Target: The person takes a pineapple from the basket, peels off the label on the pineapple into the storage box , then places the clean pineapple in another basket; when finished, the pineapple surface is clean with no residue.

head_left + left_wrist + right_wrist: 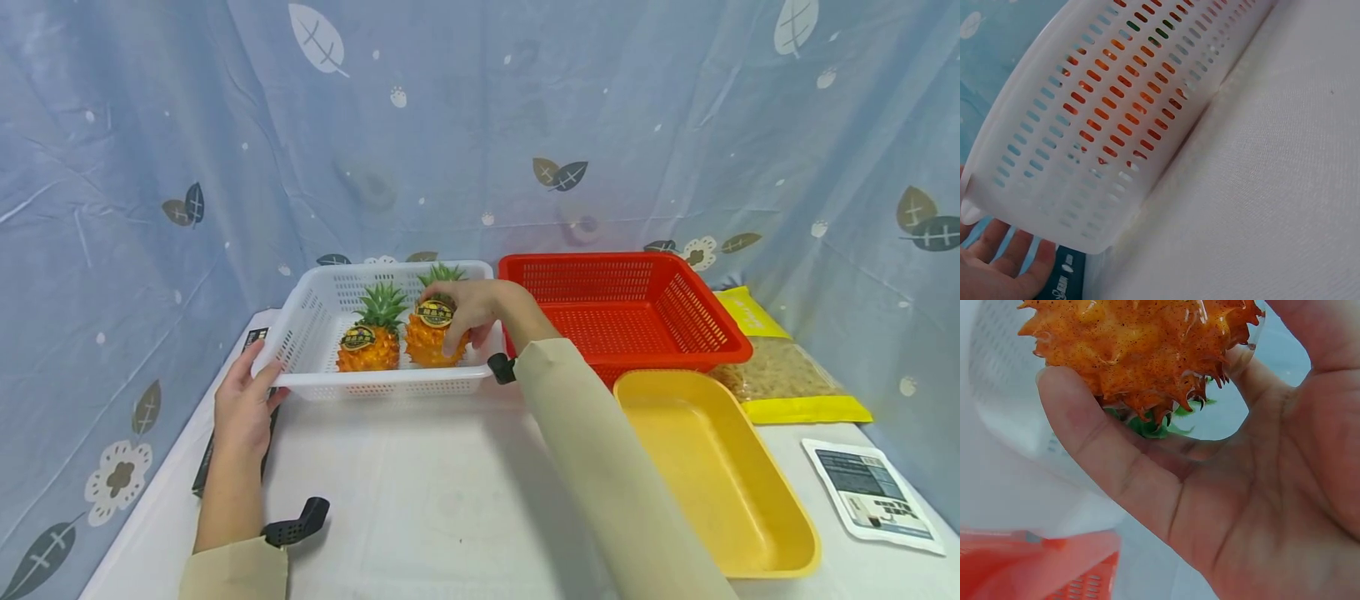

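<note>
A white perforated basket (378,383) holds two small spiky orange pineapples with green crowns and black-and-gold labels. My left hand (243,408) grips the basket's front left corner, thumb at the rim and fingers under it; in the left wrist view its fingers (1013,259) show below the rim. Inside the basket, my right hand (476,310) holds the right pineapple (427,343) from above and its right side. The right wrist view shows fingers and thumb round that spiky, film-wrapped fruit (1141,356). Just left of it stands the other pineapple (372,346).
A red perforated basket (630,325) stands right of the white one, with a yellow tray (712,467) in front. Farther right lie a yellow-ended bag (787,367) and a flat white packet (873,496). A dark box (204,462) lies by my left hand. A blue curtain (450,167) hangs behind.
</note>
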A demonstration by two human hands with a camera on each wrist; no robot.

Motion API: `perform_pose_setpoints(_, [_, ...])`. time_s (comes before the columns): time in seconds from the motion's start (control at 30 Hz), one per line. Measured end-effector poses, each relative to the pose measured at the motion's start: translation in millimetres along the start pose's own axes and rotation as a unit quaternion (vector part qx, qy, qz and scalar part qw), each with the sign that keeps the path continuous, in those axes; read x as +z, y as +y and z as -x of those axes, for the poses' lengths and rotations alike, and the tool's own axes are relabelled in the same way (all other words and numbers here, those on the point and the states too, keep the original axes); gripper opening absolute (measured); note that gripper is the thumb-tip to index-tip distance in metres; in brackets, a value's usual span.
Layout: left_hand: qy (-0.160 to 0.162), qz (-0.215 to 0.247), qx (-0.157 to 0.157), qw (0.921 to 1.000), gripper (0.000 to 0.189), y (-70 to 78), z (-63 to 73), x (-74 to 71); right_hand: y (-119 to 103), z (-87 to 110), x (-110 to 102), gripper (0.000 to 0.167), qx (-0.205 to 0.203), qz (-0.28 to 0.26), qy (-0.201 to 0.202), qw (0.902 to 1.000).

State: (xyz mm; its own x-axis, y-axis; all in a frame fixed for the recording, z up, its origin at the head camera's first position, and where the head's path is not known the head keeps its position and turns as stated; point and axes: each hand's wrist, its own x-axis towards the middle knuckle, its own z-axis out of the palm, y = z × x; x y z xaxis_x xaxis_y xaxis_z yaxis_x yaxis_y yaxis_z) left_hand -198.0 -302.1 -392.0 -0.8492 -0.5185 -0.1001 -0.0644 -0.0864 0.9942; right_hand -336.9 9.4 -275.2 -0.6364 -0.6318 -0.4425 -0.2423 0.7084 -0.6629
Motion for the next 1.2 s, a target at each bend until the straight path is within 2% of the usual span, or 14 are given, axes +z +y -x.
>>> perform_pose_setpoints(0.3, [0.0,0.005,-0.007,1.0,0.057,0.7,0.8,-0.5,-7,19.9,-4,0.088,-0.023,0.018,0.022,0.9993])
perform_pose_setpoints(0.6, [0.001,0.011,-0.012,0.9999,0.057,1.5,2.1,-0.4,-8,41.3,-8,0.083,-0.057,0.03,0.026,0.9976])
perform_pose_setpoints(0.93, [0.0,0.015,-0.013,0.9998,0.057,-0.2,0.3,-0.6,-5,69.0,-8,0.082,-0.098,0.071,0.048,0.9914])
perform_pose_setpoints(1.2, [-0.002,0.029,-0.021,0.9993,0.057,-1.6,1.4,-2.1,0,79.6,-5,0.082,-0.102,0.079,0.053,0.9903])
